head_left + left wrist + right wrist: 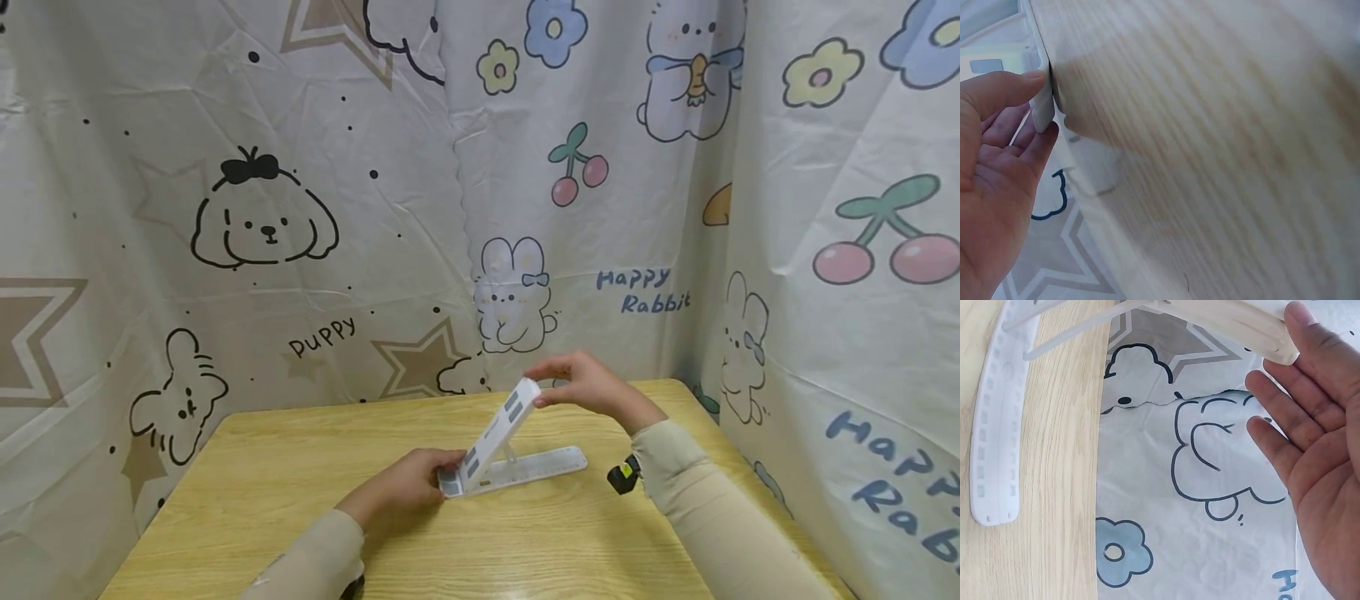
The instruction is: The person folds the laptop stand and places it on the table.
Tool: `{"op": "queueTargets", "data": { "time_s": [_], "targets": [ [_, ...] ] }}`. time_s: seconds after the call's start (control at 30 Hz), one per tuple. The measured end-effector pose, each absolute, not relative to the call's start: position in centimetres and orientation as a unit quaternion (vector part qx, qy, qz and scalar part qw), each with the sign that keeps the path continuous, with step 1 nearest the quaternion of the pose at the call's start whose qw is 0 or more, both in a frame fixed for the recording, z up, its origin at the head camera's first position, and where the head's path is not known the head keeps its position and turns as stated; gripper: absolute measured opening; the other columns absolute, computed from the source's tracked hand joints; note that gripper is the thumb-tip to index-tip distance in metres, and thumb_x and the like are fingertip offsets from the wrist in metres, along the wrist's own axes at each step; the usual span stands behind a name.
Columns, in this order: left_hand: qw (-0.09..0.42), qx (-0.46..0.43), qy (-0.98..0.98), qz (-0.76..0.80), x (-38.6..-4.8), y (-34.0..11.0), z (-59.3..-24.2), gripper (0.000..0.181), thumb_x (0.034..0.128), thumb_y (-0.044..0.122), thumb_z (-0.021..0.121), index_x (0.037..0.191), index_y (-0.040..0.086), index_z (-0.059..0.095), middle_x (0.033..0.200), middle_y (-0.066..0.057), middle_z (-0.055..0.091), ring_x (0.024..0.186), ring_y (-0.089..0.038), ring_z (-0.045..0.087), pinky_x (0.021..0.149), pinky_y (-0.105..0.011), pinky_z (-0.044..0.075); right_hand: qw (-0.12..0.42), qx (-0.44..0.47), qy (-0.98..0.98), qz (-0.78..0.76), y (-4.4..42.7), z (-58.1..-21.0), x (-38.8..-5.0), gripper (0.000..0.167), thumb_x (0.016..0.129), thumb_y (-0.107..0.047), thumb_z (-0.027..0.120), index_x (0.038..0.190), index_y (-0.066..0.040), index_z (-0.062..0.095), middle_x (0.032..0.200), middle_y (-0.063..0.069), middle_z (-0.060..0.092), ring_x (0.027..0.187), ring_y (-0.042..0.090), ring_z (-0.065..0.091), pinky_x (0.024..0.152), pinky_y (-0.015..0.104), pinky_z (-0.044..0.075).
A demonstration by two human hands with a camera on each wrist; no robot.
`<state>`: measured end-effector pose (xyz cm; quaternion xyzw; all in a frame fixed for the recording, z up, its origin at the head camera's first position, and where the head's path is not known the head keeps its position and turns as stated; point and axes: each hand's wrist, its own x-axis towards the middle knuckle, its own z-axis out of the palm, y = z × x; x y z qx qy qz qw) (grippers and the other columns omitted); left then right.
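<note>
A white folding stand has its base (pixel 551 462) lying on the table and its upper panel (pixel 495 429), with grey pads, tilted up to the right. The left hand (pixel 408 481) grips the stand's hinged left end; in the left wrist view the thumb and fingers of that hand (pixel 1004 150) pinch the white end (pixel 1042 106). At the panel's raised tip, the right hand (pixel 588 387) holds the edge between thumb and fingers. The right wrist view shows this hand (pixel 1316 412) at the panel end (pixel 1272 344), the slotted base (pixel 997 437) and a thin support strut (pixel 1079 328).
The wooden table (pixel 300 450) has a printed curtain (pixel 405 208) behind it and at its right side. A black strapped device (pixel 624 475) with a yellow mark is at the right wrist, and a dark piece (pixel 352 587) shows under the left sleeve.
</note>
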<state>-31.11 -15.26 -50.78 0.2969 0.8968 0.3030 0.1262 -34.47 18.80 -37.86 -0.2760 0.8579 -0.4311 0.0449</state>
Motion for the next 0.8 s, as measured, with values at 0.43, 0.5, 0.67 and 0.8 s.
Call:
{"op": "queueTargets", "data": {
  "time_s": [0.43,0.5,0.67,0.8],
  "targets": [
    [0.146,0.268,0.890,0.339,-32.3,-16.2,-50.8,0.082,0.0768,-0.012,0.070,0.151,0.018,0.052,0.148,-0.001,0.058,0.130,-0.019,0.052,0.105,-0.042,0.050,0.031,-0.264,0.862,-0.432,17.9,-37.9,-34.0,0.050,0.080,-0.029,0.089,0.124,-0.012,0.074,0.120,0.003,0.075,0.117,0.026,0.068,0.101,0.045,0.055],
    [0.147,0.266,0.886,0.351,-32.4,-16.3,-50.8,0.082,0.0770,-0.013,0.070,0.151,0.018,0.053,0.149,-0.001,0.057,0.133,-0.020,0.051,0.102,-0.039,0.051,0.024,-0.262,0.863,-0.431,17.7,-37.9,-33.8,0.049,0.080,-0.028,0.089,0.124,-0.010,0.074,0.120,0.004,0.075,0.115,0.026,0.069,0.099,0.044,0.056],
    [0.149,0.251,0.883,0.368,-32.5,-16.6,-50.8,0.079,0.0781,-0.013,0.069,0.148,0.022,0.057,0.149,0.002,0.057,0.140,-0.023,0.046,0.102,-0.036,0.050,0.014,-0.248,0.860,-0.446,17.2,-38.1,-33.4,0.046,0.081,-0.025,0.088,0.122,-0.009,0.074,0.118,0.006,0.076,0.113,0.030,0.070,0.092,0.039,0.060],
    [0.150,0.240,0.880,0.381,-32.6,-16.7,-51.0,0.081,0.0757,-0.015,0.066,0.147,0.023,0.057,0.150,0.002,0.056,0.142,-0.024,0.044,0.108,-0.041,0.046,0.010,-0.242,0.853,-0.462,17.1,-38.4,-33.2,0.047,0.082,-0.024,0.087,0.124,-0.008,0.073,0.120,0.008,0.075,0.116,0.033,0.069,0.090,0.037,0.060]
  ]
}}
